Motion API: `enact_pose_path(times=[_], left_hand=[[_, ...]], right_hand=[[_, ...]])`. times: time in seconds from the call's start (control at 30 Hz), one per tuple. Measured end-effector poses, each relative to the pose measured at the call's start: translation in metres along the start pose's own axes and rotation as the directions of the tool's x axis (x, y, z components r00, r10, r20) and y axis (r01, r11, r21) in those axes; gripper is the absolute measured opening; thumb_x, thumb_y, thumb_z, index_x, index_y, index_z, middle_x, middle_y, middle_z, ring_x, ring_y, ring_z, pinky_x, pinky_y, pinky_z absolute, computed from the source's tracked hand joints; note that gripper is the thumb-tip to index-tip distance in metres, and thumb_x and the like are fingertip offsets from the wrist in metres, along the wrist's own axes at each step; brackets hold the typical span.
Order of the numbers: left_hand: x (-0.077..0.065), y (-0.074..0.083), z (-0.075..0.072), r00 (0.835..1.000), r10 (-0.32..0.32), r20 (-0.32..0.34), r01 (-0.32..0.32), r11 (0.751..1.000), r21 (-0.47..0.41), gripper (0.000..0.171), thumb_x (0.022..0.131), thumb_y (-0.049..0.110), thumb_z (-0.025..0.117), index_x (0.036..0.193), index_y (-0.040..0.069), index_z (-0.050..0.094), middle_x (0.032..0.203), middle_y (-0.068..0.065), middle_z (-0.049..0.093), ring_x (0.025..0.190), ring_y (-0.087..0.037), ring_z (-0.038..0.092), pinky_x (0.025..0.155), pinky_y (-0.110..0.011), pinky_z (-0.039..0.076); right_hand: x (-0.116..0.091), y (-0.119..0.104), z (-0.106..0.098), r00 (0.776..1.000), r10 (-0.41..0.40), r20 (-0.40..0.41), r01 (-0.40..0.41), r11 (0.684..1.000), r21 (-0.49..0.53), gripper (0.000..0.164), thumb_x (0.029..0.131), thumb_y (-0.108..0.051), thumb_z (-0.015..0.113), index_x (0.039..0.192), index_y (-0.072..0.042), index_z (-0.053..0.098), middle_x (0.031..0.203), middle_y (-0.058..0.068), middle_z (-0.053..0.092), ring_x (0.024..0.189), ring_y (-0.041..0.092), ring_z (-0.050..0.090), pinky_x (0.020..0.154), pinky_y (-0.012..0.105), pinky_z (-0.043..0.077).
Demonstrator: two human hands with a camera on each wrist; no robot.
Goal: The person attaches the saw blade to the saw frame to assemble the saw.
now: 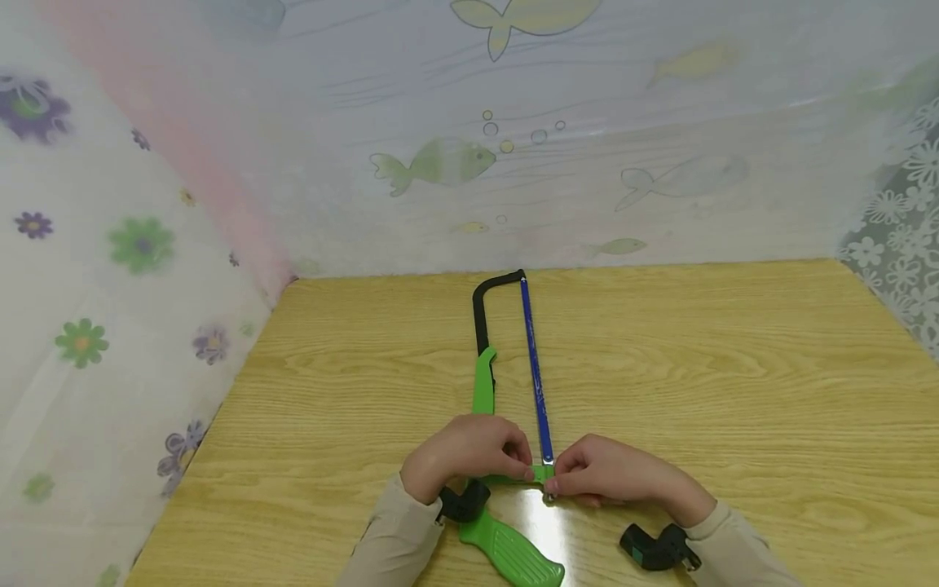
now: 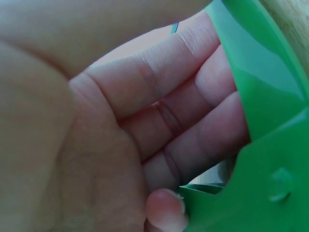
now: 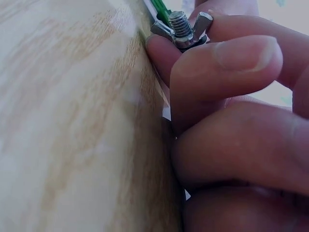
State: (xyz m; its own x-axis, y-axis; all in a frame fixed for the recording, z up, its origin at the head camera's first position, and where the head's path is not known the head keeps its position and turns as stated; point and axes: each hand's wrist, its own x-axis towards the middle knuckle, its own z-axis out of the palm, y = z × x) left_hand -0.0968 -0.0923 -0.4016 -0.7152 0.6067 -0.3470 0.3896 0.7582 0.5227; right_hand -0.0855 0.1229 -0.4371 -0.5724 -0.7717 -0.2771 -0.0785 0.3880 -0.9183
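A hacksaw lies on the wooden table, its black front bow (image 1: pixel 480 318) pointing away and its green handle (image 1: pixel 513 554) toward me. The blue blade (image 1: pixel 536 367) runs along its right side, joined to the frame at both ends. With curled fingers, my left hand (image 1: pixel 469 448) holds the green frame (image 2: pixel 270 72) above the handle; the left wrist view shows the fingertips passing behind it. My right hand (image 1: pixel 619 471) pinches the metal wing nut (image 3: pixel 203 26) at the blade's near end. A threaded bolt (image 3: pixel 179 21) sticks out through this nut. Part of the frame is hidden under my left hand.
The wood-grain table (image 1: pixel 352 350) extends to both sides of the saw. A fish-patterned sheet (image 1: pixel 455 163) hangs along its back edge, with a flowered one (image 1: pixel 81 342) at the left and a white-flowered grey one (image 1: pixel 902 228) at the right.
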Motion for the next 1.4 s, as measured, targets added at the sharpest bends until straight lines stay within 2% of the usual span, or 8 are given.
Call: enact_pose_path(times=[0.33, 0.8, 1.4], left_hand=[[0.0013, -0.0010, 0.0003, 1.000, -0.003, 0.000, 0.003, 1.000, 0.012, 0.009, 0.076, 0.041, 0.066, 0.076, 0.032, 0.063, 0.071, 0.021, 0.054, 0.063, 0.002, 0.050, 0.058, -0.020, 0.039], [0.0004, -0.0009, 0.0002, 1.000, -0.003, 0.004, 0.003, 1.000, 0.010, 0.010, 0.076, 0.041, 0.066, 0.077, 0.031, 0.064, 0.071, 0.021, 0.054, 0.064, 0.002, 0.050, 0.059, -0.020, 0.039], [0.0000, -0.0002, -0.0005, 1.000, -0.002, 0.004, 0.002, 1.000, -0.006, 0.009, 0.076, 0.040, 0.066, 0.077, 0.031, 0.064, 0.071, 0.021, 0.054, 0.063, 0.002, 0.050, 0.059, -0.020, 0.040]], right_hand=[[-0.0002, 0.0010, -0.0013, 1.000, -0.025, 0.014, 0.025, 1.000, 0.001, 0.028, 0.086, -0.035, 0.056, 0.073, -0.011, 0.065, 0.044, -0.005, 0.040, 0.036, 0.005, 0.029, 0.038, 0.020, 0.026], [0.0007, 0.0030, -0.0012, 0.999, -0.045, 0.019, 0.045, 0.999, 0.019, 0.024, 0.086, -0.032, 0.058, 0.077, -0.011, 0.065, 0.044, -0.006, 0.039, 0.037, 0.005, 0.030, 0.039, 0.019, 0.027], [0.0004, 0.0022, -0.0013, 1.000, -0.015, -0.009, 0.015, 0.999, 0.048, 0.023, 0.083, -0.030, 0.063, 0.074, -0.009, 0.061, 0.045, -0.007, 0.038, 0.036, 0.004, 0.028, 0.037, 0.020, 0.024]])
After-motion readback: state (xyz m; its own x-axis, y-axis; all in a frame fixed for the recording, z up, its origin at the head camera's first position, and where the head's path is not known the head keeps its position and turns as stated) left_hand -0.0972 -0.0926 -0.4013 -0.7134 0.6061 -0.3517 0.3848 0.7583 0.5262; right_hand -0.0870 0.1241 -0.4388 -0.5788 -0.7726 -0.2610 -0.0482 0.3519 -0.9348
